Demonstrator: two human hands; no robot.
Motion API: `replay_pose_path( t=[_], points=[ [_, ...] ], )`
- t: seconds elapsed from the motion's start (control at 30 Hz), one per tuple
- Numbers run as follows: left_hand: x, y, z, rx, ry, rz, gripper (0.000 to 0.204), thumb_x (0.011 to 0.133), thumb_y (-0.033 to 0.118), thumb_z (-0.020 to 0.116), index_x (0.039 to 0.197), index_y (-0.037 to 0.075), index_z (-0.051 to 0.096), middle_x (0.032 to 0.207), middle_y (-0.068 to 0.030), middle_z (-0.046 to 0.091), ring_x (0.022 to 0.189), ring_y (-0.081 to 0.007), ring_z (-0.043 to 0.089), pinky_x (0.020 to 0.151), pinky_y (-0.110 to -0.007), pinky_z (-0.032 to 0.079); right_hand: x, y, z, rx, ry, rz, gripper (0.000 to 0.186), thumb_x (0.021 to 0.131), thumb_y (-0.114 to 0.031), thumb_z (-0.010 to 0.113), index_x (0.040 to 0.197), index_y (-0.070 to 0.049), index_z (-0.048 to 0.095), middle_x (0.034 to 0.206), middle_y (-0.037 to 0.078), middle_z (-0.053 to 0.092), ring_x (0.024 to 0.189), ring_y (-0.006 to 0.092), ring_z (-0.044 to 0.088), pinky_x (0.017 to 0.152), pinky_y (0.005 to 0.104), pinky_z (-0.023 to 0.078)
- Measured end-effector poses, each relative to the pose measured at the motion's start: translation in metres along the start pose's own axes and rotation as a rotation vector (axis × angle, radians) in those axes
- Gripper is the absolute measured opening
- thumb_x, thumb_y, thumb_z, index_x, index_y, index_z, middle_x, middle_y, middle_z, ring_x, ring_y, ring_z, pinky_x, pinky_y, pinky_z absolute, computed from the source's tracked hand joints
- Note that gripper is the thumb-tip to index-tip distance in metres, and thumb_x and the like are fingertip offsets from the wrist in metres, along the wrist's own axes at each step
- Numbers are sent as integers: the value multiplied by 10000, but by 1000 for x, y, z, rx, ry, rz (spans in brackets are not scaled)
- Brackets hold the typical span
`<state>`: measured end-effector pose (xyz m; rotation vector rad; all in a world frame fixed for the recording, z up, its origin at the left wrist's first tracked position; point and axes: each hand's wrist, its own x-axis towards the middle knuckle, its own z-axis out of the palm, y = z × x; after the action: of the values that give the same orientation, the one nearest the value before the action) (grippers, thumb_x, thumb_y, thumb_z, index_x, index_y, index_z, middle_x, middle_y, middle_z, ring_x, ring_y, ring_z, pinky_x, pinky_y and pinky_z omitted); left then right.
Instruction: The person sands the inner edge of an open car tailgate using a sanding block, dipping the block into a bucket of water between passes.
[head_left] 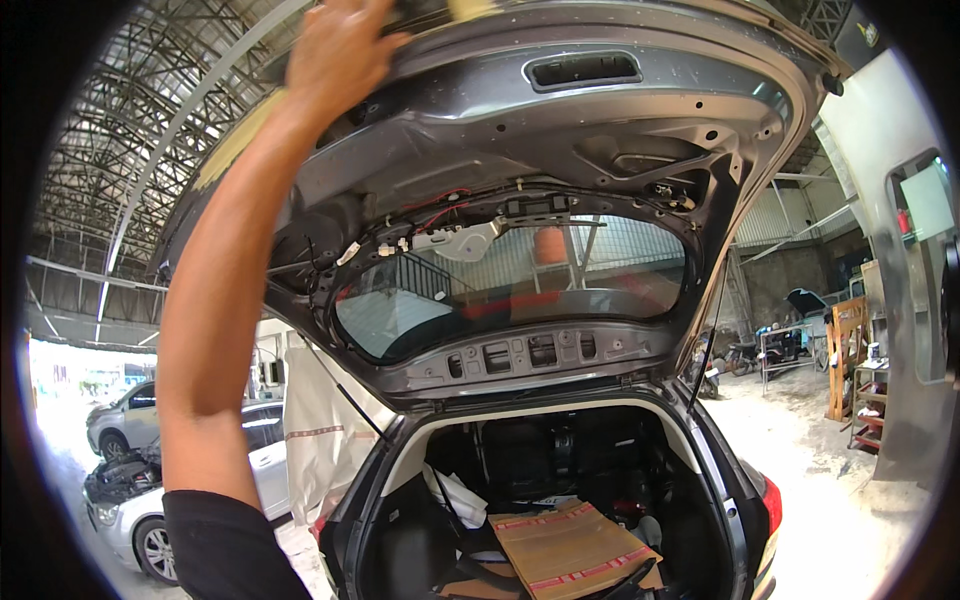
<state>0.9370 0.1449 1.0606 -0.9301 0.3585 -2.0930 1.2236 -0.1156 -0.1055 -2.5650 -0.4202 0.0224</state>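
My left hand [340,50] is raised at the top of the view, at the left part of the outer edge of a car's open tailgate [450,150]. Its thumb points right along the edge, and the fingers appear closed over it, though the picture's upper rim cuts off their tips. The tailgate's inner trim is off, baring dark metal, wires and a rear wiper motor [465,242] above the rear window [600,275]. Patches of yellowish filler [235,150] show along its outer side. My right hand is out of view.
Below, the cargo area holds a flat brown cardboard piece [570,550] and a white bundle [458,497]. Gas struts [345,395] brace the tailgate. A silver car with its engine bay exposed [125,475] stands left; a grey body panel [915,300] and a shelf rack [868,405] stand right.
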Motion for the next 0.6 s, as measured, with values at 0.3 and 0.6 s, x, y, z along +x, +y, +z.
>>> replay_pose_path(
  t=[0.3,0.6],
  points=[
    [25,28,21,-33,65,9,804,755,152,765,1469,108,400,1030,-145,564,999,-333,544,828,-459,416,-26,-15,-3,-63,-119,21,581,895,-297,574,1420,-75,459,1311,250,559,1184,429,535,960,540,454],
    [25,31,14,-30,8,-35,813,773,169,755,1486,106,368,1078,-164,546,1064,-352,526,875,-481,420,-32,-8,-16,-37,-107,25,602,887,-293,581,1436,-90,440,1328,252,543,1188,436,529,960,542,453]
  ],
)
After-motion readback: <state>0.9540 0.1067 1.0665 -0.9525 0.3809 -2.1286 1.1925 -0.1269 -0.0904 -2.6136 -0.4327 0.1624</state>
